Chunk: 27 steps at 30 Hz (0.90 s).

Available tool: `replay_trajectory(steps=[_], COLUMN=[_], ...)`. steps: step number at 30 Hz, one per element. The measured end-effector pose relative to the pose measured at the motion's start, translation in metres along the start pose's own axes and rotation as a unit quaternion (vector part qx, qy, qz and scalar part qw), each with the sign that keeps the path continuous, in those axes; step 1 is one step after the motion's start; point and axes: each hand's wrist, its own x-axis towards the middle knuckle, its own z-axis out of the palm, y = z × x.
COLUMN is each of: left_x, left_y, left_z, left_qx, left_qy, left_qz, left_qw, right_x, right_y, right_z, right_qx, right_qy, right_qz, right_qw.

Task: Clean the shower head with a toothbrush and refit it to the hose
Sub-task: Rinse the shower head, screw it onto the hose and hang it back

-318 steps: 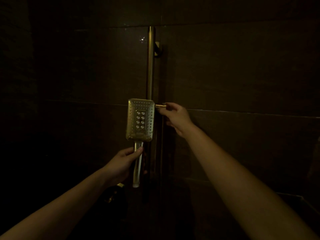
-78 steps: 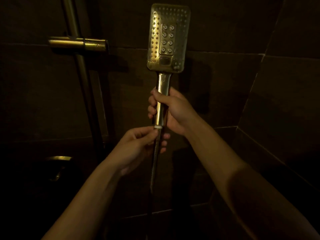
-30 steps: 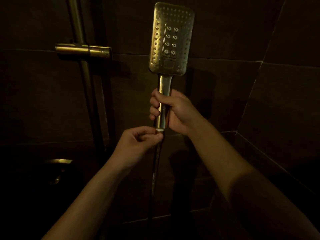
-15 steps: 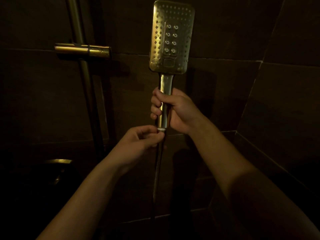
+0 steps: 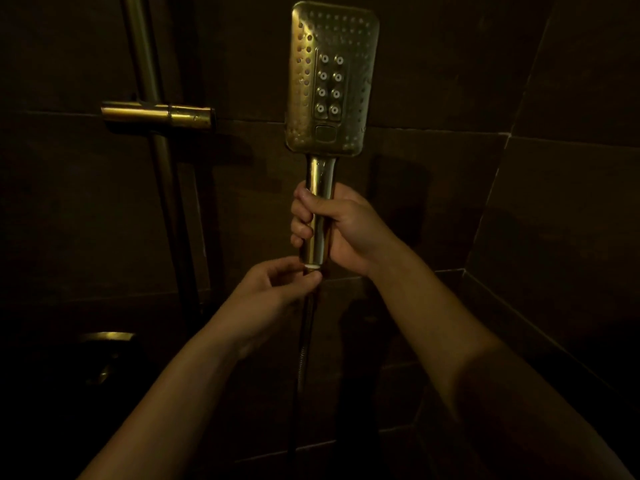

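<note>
Below handle base, hose [image 5: 304, 344] nut pinched by left hand [image 5: 277, 289] fingers for unscrewing; shower head [image 5: 330, 81] steadied upright, handle gripped by right hand [image 5: 341, 228].

Single head-worn wide-angle view, looks forward and slightly down, faces a dark tiled wall corner [image 5: 505, 136], close in, shower head [image 5: 330, 81] upper centre, hose [image 5: 303, 344] below, rail [image 5: 143, 64] at left.

Nothing readable is showing. No words, brand marks, numbers or signs are appearing on the shower head [image 5: 330, 81], whose face is carrying only spray holes and a plain rectangular button. The dim light is leaving the brass holder [image 5: 156, 114] too dark to tell whether it is bearing any fine marking.
</note>
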Motion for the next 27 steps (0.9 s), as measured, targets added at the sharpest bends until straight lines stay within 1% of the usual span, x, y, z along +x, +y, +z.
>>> replay_trajectory(steps=[1,2,5,7,9,11,13,18,20,22,27], left_x=[-0.001,-0.001,0.002,0.005,0.008,0.010,0.011,0.020,0.024,0.028,0.040], left_y=[0.001,0.001,-0.001,-0.004,-0.004,-0.004,-0.002,0.013,0.020,0.025,0.047], left_z=[0.000,0.000,0.003,0.005,0.005,0.003,0.002,-0.006,-0.009,-0.009,0.002], left_qx=[-0.018,-0.021,0.032,0.054,0.071,0.074,0.059,-0.053,-0.070,-0.049,0.017], left_qy=[-0.023,-0.025,0.046,0.087,0.108,0.102,0.071,-0.034,-0.054,-0.042,0.046], left_qz=[0.000,0.010,0.064,0.079,0.084,0.081,0.066,0.025,0.026,0.042,0.056], left_qw=[1.000,0.999,0.996,0.992,0.988,0.989,0.994,0.998,0.996,0.997,0.997], right_x=[0.000,-0.001,-0.001,0.000,0.001,0.001,0.002,0.012,0.016,0.021,0.036], right_y=[0.000,0.000,-0.001,-0.002,-0.002,-0.003,-0.006,-0.020,-0.025,-0.029,-0.049], right_z=[0.000,0.001,0.002,0.003,0.003,0.002,0.002,0.005,0.006,0.005,0.003], right_qx=[0.000,0.003,0.003,0.000,-0.002,-0.008,-0.014,-0.007,0.002,0.004,-0.018], right_qy=[-0.001,-0.001,-0.003,-0.006,-0.008,-0.008,-0.004,0.010,0.011,0.005,-0.004], right_qz=[-0.001,0.000,0.000,-0.001,-0.002,-0.002,-0.004,-0.006,-0.004,-0.002,-0.005], right_qw=[1.000,1.000,1.000,1.000,1.000,1.000,1.000,1.000,1.000,1.000,1.000])
